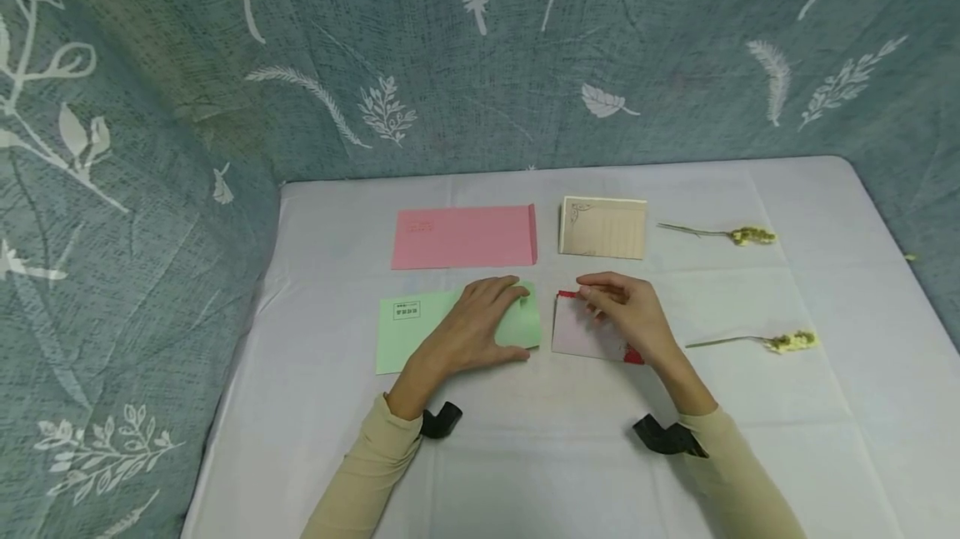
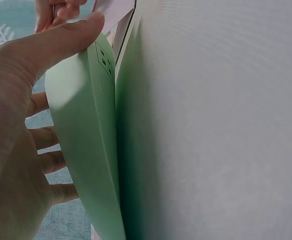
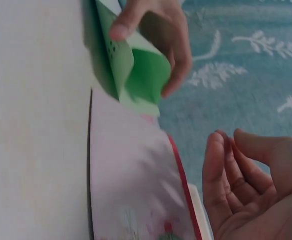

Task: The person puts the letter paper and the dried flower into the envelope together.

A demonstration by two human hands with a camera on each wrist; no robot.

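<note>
My left hand holds a light green envelope by its long edges, thumb on the near side and fingers on the far side. In the right wrist view the envelope's right end bulges, and its mouth gapes. Just right of it lies a pale pink card with red trim, some printed flowers showing along it. Above that card is my right hand, its fingers loosely bent and the thumb close to the fingertips. Nothing shows between them in the right wrist view.
Behind the green envelope lies a pink envelope. A stack of beige note cards sits to its right. Two dried flower sprigs, a farther one and a nearer one, lie at the right on the white-covered table.
</note>
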